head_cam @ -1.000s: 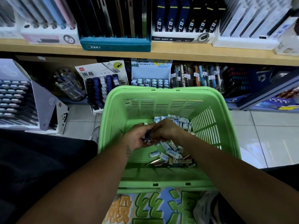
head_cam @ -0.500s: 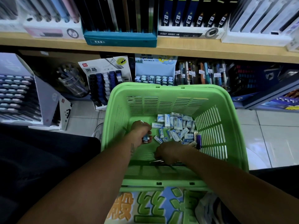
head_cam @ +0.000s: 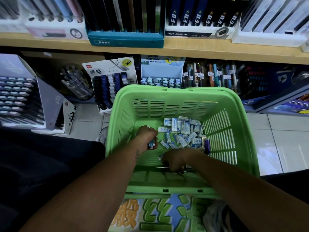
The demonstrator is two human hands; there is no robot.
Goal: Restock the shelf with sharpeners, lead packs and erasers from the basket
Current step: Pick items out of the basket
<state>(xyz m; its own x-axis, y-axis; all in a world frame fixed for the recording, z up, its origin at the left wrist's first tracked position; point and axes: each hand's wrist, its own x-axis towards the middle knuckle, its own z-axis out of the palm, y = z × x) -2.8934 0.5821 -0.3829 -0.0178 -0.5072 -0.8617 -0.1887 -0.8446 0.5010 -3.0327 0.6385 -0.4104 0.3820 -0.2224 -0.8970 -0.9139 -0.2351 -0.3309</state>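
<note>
We've got both hands down in the basket (head_cam: 237, 104). Left hand (head_cam: 147, 136) grips a small blue pack (head_cam: 151, 144); right hand (head_cam: 175, 160) curls over stuff by the near wall, can't tell what. Erasers (head_cam: 182, 131) pile just beyond, toward the right wall.

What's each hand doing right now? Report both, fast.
Left hand: fingers curled in a grip on a small blue-and-white pack.
Right hand: curled down among the items at the green basket floor; what it holds cannot be told.
</note>
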